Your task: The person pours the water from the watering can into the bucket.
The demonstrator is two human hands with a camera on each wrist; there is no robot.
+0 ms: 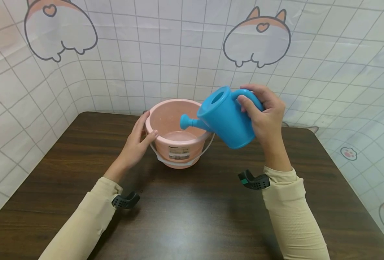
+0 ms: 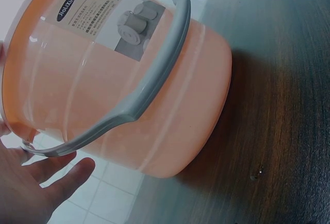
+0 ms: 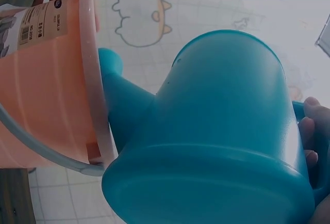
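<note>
A pink bucket [image 1: 179, 150] stands upright on the table, with a paper label on its front and a pale grey bail hanging down. Shallow clear water lies at its bottom. At the left side of the rim my left hand [image 1: 136, 137] holds the bucket, thumb over the edge. My right hand [image 1: 266, 112] grips the looped handle of a blue watering can [image 1: 229, 119] raised to the right of the bucket. The can tilts left, its spout [image 1: 192, 122] reaching over the bucket's opening. In the right wrist view the can's base [image 3: 206, 182] faces the camera.
The dark wooden table [image 1: 185, 216] extends around the bucket, with small water drops [image 2: 256, 172] near it. Behind and beside it hangs a white grid-patterned cloth [image 1: 159, 47] with cartoon animals. Black bands [image 1: 125, 200] sit on both wrists.
</note>
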